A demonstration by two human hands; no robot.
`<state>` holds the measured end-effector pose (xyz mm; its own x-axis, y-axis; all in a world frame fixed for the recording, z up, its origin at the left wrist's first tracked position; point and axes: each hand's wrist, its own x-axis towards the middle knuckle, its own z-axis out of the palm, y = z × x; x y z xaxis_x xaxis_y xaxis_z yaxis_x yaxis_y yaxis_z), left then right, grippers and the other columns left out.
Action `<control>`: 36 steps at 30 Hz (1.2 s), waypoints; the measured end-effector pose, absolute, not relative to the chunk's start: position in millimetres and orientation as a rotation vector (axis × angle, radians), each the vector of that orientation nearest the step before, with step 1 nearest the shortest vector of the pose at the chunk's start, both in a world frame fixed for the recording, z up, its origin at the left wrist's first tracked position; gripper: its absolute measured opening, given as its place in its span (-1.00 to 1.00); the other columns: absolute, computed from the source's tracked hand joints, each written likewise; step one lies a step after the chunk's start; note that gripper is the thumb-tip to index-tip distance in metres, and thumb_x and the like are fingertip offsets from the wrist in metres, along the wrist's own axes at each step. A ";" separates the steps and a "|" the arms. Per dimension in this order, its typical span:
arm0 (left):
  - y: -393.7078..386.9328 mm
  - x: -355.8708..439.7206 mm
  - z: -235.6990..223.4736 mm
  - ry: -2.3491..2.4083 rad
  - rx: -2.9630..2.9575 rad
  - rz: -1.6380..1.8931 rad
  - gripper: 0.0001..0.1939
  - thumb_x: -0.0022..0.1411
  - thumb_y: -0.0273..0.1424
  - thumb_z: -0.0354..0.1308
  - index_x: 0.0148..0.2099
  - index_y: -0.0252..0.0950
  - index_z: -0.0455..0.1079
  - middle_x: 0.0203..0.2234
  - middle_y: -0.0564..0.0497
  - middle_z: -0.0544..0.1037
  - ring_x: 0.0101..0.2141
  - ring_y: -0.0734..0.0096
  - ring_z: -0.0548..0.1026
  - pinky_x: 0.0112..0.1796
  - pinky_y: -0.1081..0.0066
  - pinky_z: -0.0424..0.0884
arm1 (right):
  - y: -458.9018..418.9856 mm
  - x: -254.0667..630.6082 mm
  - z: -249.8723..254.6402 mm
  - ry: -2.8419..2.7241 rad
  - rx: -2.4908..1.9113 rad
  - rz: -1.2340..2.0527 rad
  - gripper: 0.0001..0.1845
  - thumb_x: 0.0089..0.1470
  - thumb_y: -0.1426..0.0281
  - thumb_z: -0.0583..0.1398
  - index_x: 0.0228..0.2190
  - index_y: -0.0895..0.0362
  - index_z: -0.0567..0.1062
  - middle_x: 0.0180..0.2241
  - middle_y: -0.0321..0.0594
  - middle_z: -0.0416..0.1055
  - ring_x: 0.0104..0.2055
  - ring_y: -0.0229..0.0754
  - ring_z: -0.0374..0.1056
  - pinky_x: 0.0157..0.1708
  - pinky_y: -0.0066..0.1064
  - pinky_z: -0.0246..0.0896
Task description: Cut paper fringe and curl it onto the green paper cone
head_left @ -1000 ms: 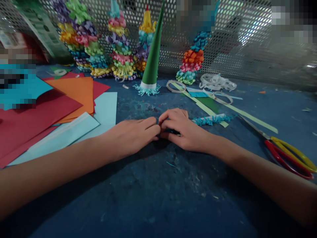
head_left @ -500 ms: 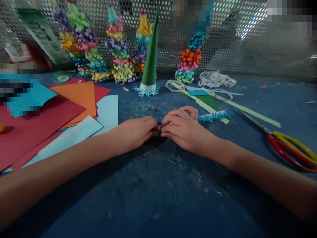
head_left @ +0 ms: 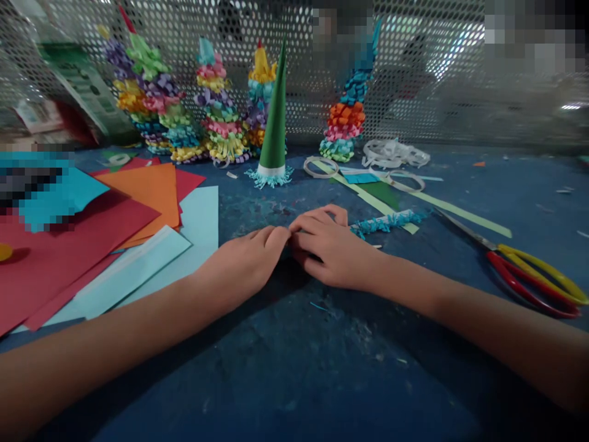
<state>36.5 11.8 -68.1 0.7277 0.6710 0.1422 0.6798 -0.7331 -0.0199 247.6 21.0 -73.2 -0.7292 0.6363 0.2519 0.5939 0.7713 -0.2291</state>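
Teal paper fringe (white band along its edge)

Blue paint-scuffed table. Laid at left: red paper sheets, an orange paper sheet, pale blue paper sheets. Stood at far side: a green paper cone, curled-paper towers. Laid at right: a teal fringed paper strip, pale green paper strips, red-and-yellow scissors.

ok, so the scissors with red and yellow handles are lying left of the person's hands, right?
Not quite: the scissors lie to the right of the hands, beyond the right hand, as the head view shows. The red and yellow handles are as you said.
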 end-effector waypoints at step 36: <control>25.2 35.6 -67.8 -0.884 -2.949 -0.069 -0.75 0.47 -0.26 0.07 -0.13 -0.37 0.38 -0.25 -0.11 0.51 -0.23 0.13 0.56 -0.23 0.24 0.49 | 20.5 245.8 -63.5 -2.759 -1.146 0.177 -0.86 0.22 0.53 0.07 -0.31 0.16 0.42 -0.19 -0.08 0.38 -0.22 -0.04 0.15 -0.22 -0.18 -0.09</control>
<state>35.6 25.2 -67.8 0.8343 0.5480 0.0604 0.5508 -0.8334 -0.0464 245.8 20.5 -63.5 -0.6971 0.7110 0.0920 0.6934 0.7013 -0.1654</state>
